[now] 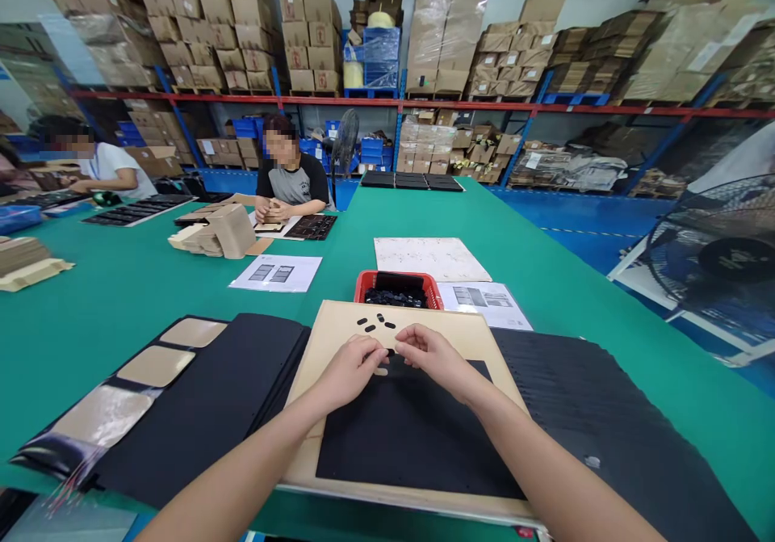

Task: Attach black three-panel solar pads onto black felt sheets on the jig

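My left hand (351, 371) and my right hand (434, 358) meet over the far edge of a black sheet (417, 445). Their fingertips are pinched together around a small black oval piece (391, 353), mostly covered by the fingers. Just below it, a pale oval spot (381, 371) shows near the sheet's edge; I cannot tell if it is a hole or a scrap. The sheet lies flat on a tan board (502, 356). Several loose black oval pieces (370, 328) are scattered on the board beyond my hands.
A red basket (362, 285) of dark pieces stands behind the board. Stacks of black sheets lie left (199, 413) and right (581, 413). Printed papers (275, 274) and a white board (429, 258) rest on the green table (339, 283). A co-worker (294, 174) sits across; a fan (720, 255) stands right.
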Tool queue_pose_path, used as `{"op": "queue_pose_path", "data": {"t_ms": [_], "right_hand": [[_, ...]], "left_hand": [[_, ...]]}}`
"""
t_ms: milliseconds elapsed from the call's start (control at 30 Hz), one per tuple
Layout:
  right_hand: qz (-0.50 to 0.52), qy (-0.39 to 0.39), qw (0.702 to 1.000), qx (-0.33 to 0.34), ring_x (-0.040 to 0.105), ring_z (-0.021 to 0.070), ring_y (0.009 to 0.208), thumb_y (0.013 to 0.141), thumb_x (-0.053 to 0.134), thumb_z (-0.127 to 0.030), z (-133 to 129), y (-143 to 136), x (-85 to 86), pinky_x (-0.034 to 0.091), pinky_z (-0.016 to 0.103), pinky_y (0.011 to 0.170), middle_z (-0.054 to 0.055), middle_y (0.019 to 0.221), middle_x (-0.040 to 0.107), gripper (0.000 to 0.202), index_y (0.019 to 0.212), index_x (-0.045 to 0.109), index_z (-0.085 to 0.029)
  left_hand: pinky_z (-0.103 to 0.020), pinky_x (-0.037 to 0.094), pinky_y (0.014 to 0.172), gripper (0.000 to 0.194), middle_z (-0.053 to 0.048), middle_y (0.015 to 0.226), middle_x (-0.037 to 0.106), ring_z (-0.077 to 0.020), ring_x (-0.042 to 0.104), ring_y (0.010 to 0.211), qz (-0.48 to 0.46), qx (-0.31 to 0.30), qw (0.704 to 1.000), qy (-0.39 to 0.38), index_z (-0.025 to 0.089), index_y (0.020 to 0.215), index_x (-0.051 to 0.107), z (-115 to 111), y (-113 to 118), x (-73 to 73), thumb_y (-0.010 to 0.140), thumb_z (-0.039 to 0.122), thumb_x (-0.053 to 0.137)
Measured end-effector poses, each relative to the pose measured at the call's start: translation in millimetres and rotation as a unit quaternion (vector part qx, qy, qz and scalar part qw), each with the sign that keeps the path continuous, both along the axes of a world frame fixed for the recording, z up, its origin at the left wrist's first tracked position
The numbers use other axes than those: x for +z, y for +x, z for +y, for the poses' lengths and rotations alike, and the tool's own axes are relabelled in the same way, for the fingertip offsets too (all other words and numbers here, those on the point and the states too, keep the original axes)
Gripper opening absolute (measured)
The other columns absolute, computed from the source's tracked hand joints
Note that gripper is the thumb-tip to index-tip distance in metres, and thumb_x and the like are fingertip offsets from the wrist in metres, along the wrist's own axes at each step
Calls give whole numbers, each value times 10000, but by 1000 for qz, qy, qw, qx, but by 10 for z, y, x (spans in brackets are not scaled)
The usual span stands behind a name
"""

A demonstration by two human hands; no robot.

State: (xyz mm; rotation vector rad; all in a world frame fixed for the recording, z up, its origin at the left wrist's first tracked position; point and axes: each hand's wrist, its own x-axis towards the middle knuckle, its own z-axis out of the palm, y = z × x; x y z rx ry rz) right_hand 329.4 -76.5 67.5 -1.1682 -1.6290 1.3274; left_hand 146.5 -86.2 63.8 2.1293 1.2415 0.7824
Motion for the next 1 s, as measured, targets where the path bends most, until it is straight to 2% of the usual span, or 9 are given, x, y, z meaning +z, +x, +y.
{"op": "queue_pose_path", "data": {"t_ms": [100,200,267,333,433,533,633,733,1000], "right_hand": [[-2,-34,999,36,501,124,629,788,563,-398,-42,-20,-23,398,251,601,3,732,566,232,762,549,-168],[-50,8,999,10,489,119,582,814,531,-328,-50,-19,-56,379,241,559,-20,676,541,170,728,529,-182],[-126,54,990,-28,491,129,587,833,515,-262,-42,30,-67,362,241,552,-24,647,533,142,710,520,-192],[-180,70,979,-62,495,134,581,842,512,-207,-35,107,-73,348,243,544,-19,637,541,140,704,525,-195],[-185,19,981,-62,510,117,515,858,502,-174,-45,192,-96,363,232,503,-10,651,585,143,719,534,-186],[-157,-68,985,-33,499,89,431,890,465,-178,-85,162,-141,357,201,409,-6,655,620,165,735,521,-175],[-118,-157,981,-4,487,67,391,903,441,-169,-141,56,-176,326,169,340,-1,643,635,181,736,510,-166],[-93,-224,970,20,495,58,374,899,444,-151,-183,-31,-187,321,149,312,5,612,638,205,705,507,-157],[-94,-271,958,29,494,67,343,879,468,-130,-205,-79,-169,323,140,282,10,524,621,268,617,514,-155]], "left_hand": [[-266,486,729,332,-23,792,675,-173,618,813,-11,0,1000,-22,185,738,627,-21,15,0,931,285,377],[-295,502,783,316,-39,855,698,-188,634,870,0,0,1000,-25,182,873,669,-49,-25,-20,937,267,372],[-352,489,889,320,-63,1000,701,-209,620,993,60,-9,998,14,184,1088,645,-75,-122,-82,927,199,368],[-398,437,1003,432,-72,1199,645,-216,550,1165,155,-39,985,70,199,1231,576,-113,-262,-190,876,77,362],[-392,378,1080,618,-33,1394,501,-186,403,1322,255,-90,956,111,234,1291,527,-215,-438,-374,770,-49,352],[-393,385,1076,627,-70,1433,445,-205,369,1343,289,-104,944,120,194,1346,465,-385,-446,-474,771,-41,378],[-423,383,1076,592,-139,1418,451,-268,384,1331,292,-120,939,136,127,1354,449,-562,-323,-482,776,7,474],[-422,410,1061,600,-128,1389,493,-263,416,1311,275,-106,944,147,161,1341,468,-655,-223,-466,769,-22,467],[-401,454,1029,566,-92,1362,529,-225,454,1284,254,-101,951,145,175,1284,531,-621,-259,-481,781,-40,385]]}}
